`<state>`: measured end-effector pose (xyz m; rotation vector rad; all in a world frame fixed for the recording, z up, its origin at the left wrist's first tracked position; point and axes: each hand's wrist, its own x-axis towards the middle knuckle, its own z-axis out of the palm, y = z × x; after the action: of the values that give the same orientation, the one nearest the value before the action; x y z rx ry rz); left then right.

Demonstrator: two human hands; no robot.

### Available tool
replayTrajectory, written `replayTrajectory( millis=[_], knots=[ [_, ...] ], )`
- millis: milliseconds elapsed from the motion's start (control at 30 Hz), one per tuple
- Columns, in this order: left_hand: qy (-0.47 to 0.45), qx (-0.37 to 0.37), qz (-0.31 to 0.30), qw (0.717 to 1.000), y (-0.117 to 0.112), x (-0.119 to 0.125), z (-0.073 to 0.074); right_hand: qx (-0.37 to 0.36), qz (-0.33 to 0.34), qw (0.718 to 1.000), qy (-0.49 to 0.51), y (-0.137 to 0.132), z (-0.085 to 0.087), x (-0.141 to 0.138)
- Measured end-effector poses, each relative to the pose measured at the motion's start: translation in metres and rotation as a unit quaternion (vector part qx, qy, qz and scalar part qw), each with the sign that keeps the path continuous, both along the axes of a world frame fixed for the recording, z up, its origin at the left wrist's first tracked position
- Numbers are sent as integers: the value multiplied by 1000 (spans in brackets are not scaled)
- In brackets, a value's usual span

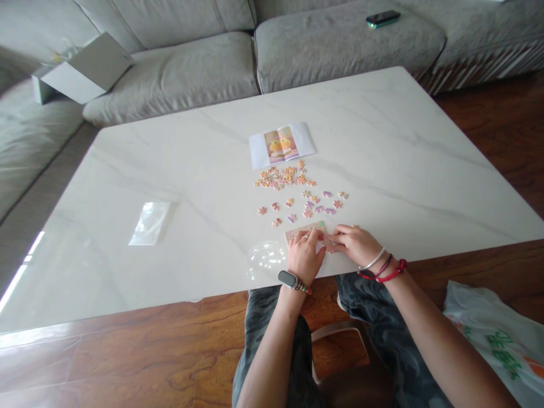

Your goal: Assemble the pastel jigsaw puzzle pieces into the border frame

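A small pale pink puzzle tray (pixel 302 228) with a green spot in its upper right corner lies near the table's front edge. My left hand (pixel 305 256) rests over it, fingers curled down on the tray and partly covering it. Close to the tray's right side, my right hand (pixel 357 245) pinches a small pinkish puzzle piece (pixel 331 242), mostly hidden by the fingers. Beyond the hands lie several loose purple, pink and orange puzzle pieces (pixel 318 209). A denser pile of pieces (pixel 280 178) sits farther back, just below a creased picture sheet (pixel 302 136) showing yellow figures.
The white marble-patterned table (pixel 204 170) has a clear plastic bag (pixel 149 224) at left. A grey sofa (pixel 204 68) stands behind, bearing a dark phone-like object (pixel 383 18) and a white box (pixel 91 65). A printed plastic bag (pixel 497 334) lies at lower right.
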<state>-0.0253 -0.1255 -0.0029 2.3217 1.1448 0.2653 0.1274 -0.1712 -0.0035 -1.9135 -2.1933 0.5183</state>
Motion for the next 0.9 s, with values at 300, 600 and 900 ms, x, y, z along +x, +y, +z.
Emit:
replayTrajectory(
  millis=[300, 600, 900],
  knots=[
    [-32, -16, 3, 999, 2, -3, -1, 5, -9, 998, 67, -1, -4, 1],
    [-145, -86, 16, 986, 29, -16, 2, 20, -40, 991, 129, 1, -6, 2],
    [-64, 9, 122, 990, 52, -70, 4, 31, -22, 996, 80, 7, -5, -4]
  ],
)
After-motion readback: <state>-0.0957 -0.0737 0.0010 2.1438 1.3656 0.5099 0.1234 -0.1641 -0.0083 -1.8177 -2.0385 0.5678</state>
